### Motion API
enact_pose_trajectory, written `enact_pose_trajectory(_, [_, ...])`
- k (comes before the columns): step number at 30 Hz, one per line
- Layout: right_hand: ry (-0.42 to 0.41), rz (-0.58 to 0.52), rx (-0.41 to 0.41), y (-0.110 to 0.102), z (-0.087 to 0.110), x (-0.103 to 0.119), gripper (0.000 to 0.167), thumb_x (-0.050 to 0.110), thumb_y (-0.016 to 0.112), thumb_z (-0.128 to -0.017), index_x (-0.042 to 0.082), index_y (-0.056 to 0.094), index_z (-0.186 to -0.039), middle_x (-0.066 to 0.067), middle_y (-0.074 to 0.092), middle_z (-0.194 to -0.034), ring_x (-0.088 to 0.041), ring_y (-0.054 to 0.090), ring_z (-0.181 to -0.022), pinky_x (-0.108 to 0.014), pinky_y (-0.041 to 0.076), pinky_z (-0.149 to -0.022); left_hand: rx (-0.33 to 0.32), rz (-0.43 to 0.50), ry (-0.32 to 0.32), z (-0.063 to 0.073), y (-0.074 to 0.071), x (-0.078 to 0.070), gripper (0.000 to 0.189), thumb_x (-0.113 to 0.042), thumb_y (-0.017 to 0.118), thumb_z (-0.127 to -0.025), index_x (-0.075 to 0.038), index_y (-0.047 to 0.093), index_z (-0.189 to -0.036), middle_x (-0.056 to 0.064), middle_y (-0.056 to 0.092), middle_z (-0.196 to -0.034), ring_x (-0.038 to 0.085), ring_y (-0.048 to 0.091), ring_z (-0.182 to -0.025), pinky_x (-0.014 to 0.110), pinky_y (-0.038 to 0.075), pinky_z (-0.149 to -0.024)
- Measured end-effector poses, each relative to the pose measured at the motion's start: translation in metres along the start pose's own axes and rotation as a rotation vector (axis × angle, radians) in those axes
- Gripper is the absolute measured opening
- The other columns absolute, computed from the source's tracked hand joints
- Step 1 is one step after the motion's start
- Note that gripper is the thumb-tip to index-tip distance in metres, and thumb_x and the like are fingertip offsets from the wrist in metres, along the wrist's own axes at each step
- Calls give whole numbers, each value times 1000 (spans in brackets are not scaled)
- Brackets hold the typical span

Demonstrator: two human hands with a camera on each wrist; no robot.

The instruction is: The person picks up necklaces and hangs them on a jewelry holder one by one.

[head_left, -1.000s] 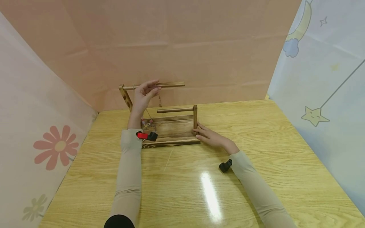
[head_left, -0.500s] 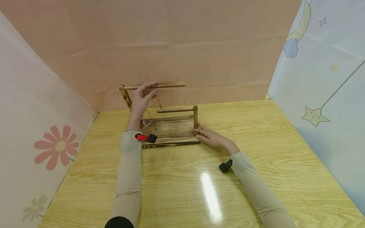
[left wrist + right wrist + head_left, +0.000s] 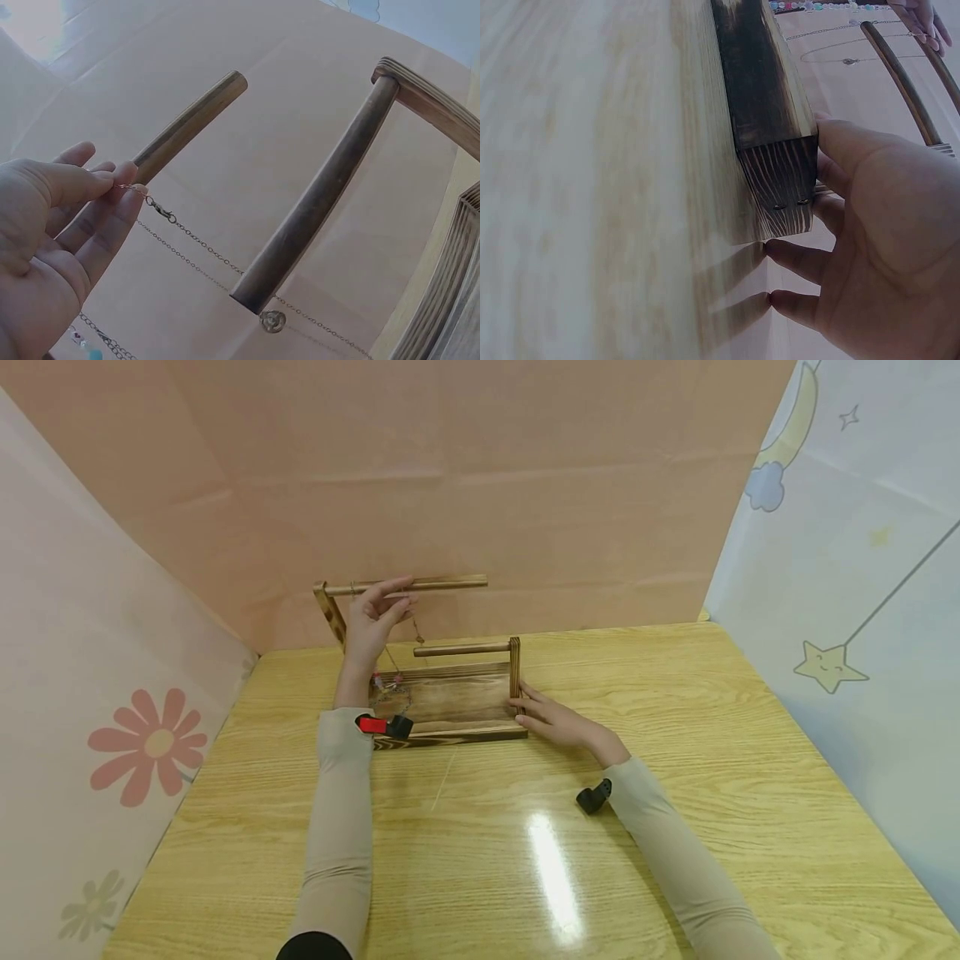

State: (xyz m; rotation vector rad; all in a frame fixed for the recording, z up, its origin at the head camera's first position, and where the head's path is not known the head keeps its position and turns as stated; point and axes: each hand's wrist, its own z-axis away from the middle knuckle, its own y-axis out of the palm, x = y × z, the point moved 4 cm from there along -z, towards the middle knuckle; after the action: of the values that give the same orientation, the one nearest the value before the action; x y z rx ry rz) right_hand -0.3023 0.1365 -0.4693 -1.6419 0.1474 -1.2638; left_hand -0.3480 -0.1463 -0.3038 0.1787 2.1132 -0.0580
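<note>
Left grip (image 3: 371,622) has thumb and fingertips pressed together, pinching a thin necklace (image 3: 197,239) close to its clasp (image 3: 160,209). The necklace is left of centre in the head view, just below the upper bar (image 3: 457,582) of a wooden stand (image 3: 465,700); its pendant (image 3: 273,322) hangs near the free end of the lower bar (image 3: 461,650). In the left wrist view the necklace passes behind this lower bar, but whether it touches the wood cannot be told.

In my judgement, the step in hand is handling the necklace at the upper bar; whether it is being put on or taken off is not clear. The next move seems to call for a gentle but sure pinch, and for some room beside the lower bar, so that nothing catches. Right grip (image 3: 555,722), right of centre, has its fingers spread and touching the right end of the stand, perhaps to steady it. A beaded string (image 3: 840,7) shows at the upper edge of the right wrist view.

Under all this is the desk (image 3: 450,860), of yellowish wood grain, with a bright reflection (image 3: 553,877) at lower centre. Behind, an orange-brown backdrop (image 3: 480,485) fills the upper frame. At left, a pale panel (image 3: 52,610) carries a pink flower (image 3: 157,743); at right, a bluish panel (image 3: 900,760) carries a moon (image 3: 804,410) and a smiling star (image 3: 828,666).
</note>
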Motion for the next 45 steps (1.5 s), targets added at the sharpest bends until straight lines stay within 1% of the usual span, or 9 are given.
enact_pose_trajectory(5, [1, -8, 2, 0, 0, 0, 51, 36, 36, -101, 13, 31, -146, -5, -4, -156, -32, 7, -142, -54, 19, -112, -7, 11, 1, -2, -4, 10, 30, 3, 56, -89, 6, 58, -120, 17, 60, -119, 26, 64, -100, 28, 55, -82])
enact_pose_trajectory(9, [5, -8, 3, 0, 1, 0, 51, 36, 36, -101, 14, 30, -146, -4, -4, -156, -32, 7, -142, -54, 19, -112, -9, 27, -2, -2, -4, 11, 29, 4, 56, -89, 5, 59, -118, 14, 61, -119, 26, 64, -100, 27, 55, -82])
enact_pose_trajectory(15, [-2, 5, -4, -1, 0, 0, 51, 36, 37, -101, 14, 30, -146, -6, -4, -156, -33, 7, -142, -55, 19, -112, -4, 17, -12, 3, -2, 3, 29, 7, 54, -89, 10, 57, -118, 17, 61, -117, 23, 65, -96, 28, 54, -84])
enact_pose_trajectory(26, [0, -2, 5, 0, 0, 0, 51, 37, 37, -101, 14, 31, -146, -6, -3, -156, -34, 9, -141, -56, 20, -111, 5, 28, -5, 7, -2, 8, 31, 8, 54, -89, 13, 53, -119, 27, 58, -116, 26, 64, -95, 29, 54, -84])
enact_pose_trajectory(28, [5, -5, 5, 0, 0, 0, 51, 37, 36, -101, 14, 31, -146, -5, -4, -156, -34, 9, -142, -55, 20, -111, 6, 34, -8, 8, -3, 8, 32, 8, 54, -89, 13, 53, -120, 22, 60, -113, 28, 63, -96, 29, 54, -84])
enact_pose_trajectory(33, [8, -7, 3, 0, 1, 2, 51, 38, 36, -101, 14, 30, -146, -5, -4, -156, -34, 9, -142, -56, 20, -111, 10, 28, -9, 8, -3, 9, 33, 8, 55, -89, 13, 52, -121, 0, 65, -105, 32, 62, -98, 31, 54, -85])
enact_pose_trajectory(34, [6, -8, 3, -1, 1, 2, 51, 37, 36, -101, 14, 30, -146, -5, -4, -156, -34, 9, -142, -56, 20, -111, 10, 26, -11, 8, -3, 9, 33, 8, 55, -89, 13, 52, -121, -2, 65, -105, 31, 62, -98, 31, 54, -85])
enact_pose_trajectory(39, [-3, -7, -1, 0, 0, 2, 51, 36, 36, -101, 13, 30, -146, -5, -4, -156, -34, 8, -142, -56, 19, -111, 8, 5, -33, 9, -4, 11, 33, 6, 55, -89, 11, 53, -122, -3, 65, -107, 25, 64, -97, 30, 53, -86])
enact_pose_trajectory(45, [0, -10, 0, 1, 0, 2, 51, 37, 36, -101, 14, 30, -146, -5, -3, -157, -34, 8, -142, -57, 19, -111, 10, -15, -45, 11, -6, 11, 35, 6, 56, -89, 13, 50, -122, -1, 63, -110, 19, 64, -96, 29, 53, -87])
